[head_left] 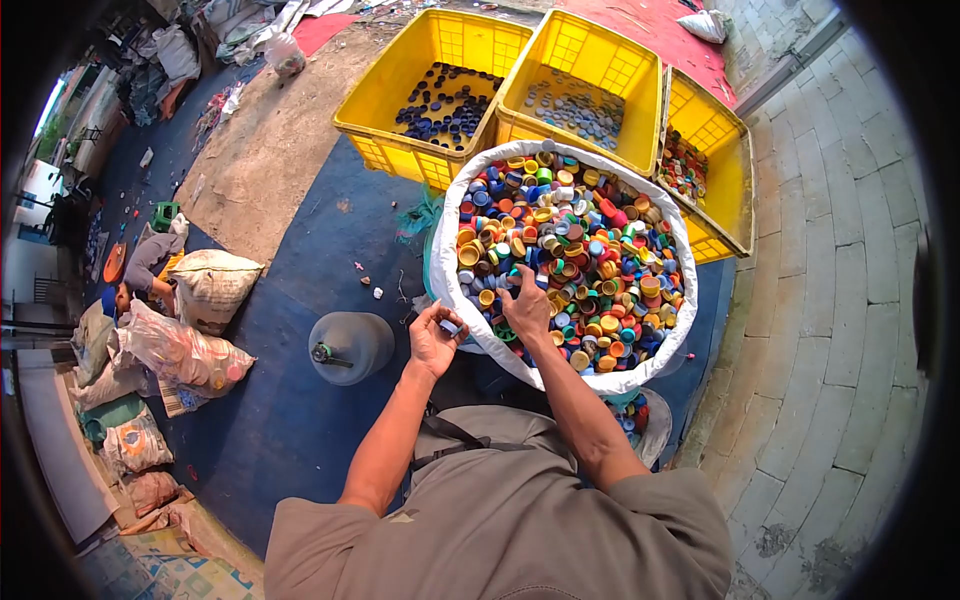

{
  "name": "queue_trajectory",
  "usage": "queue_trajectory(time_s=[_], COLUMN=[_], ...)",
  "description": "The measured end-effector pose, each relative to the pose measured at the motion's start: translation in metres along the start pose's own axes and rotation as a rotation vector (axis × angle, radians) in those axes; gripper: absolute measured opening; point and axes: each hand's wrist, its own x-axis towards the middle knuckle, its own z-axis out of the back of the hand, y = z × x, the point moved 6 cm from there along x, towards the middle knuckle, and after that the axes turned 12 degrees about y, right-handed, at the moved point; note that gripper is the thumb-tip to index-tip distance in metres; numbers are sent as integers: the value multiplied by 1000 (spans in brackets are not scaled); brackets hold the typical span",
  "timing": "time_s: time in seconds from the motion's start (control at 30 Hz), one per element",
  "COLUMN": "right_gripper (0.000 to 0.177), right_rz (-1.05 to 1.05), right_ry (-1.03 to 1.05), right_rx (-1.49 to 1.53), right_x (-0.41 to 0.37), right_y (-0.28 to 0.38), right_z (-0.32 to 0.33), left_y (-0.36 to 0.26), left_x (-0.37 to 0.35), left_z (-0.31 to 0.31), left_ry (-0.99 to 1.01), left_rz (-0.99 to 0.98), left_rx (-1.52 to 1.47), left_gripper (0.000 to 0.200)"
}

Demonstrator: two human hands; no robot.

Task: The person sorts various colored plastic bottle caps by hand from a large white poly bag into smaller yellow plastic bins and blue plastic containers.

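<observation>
— Where are the hands now?

— On my remote screen, the right hand (527,305) is inside the white sack (446,270), on top of the mixed bottle caps (590,250). Its fingers (518,278) are narrow, close together and touching the caps. I cannot tell if they grip one.

— And the other one?

— The left hand (436,338) is just outside the near-left rim of the sack. Its fingers are curled around a small pale cap (450,326).

— What stands around the sack?

— Behind it are three yellow crates, close against its far rim. The left crate (385,100) has dark blue caps, the middle crate (612,55) has grey caps, and the right crate (727,140) has reddish caps. Left of the sack, a large water jug (355,345) lies on the blue floor (300,420). Far left of the sack, another person (150,262) bends among filled bags.
</observation>
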Motion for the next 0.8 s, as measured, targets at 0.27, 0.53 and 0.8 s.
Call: queue_trajectory(time_s=[0.27, 0.53, 0.8], right_gripper=[50, 41, 44], right_rz=[-113, -215, -288], right_ry=[48, -39, -5], right_rx=[-50, 661, 1447], right_x=[11, -10, -73], right_y=[-15, -49, -77], right_z=[-6, 27, 42], left_y=[9, 0, 10], left_x=[5, 33, 67], left_z=[12, -24, -68], left_ry=[-11, -31, 198], left_rz=[51, -221, -336], left_rx=[118, 1295, 1965], left_gripper=[17, 31, 48])
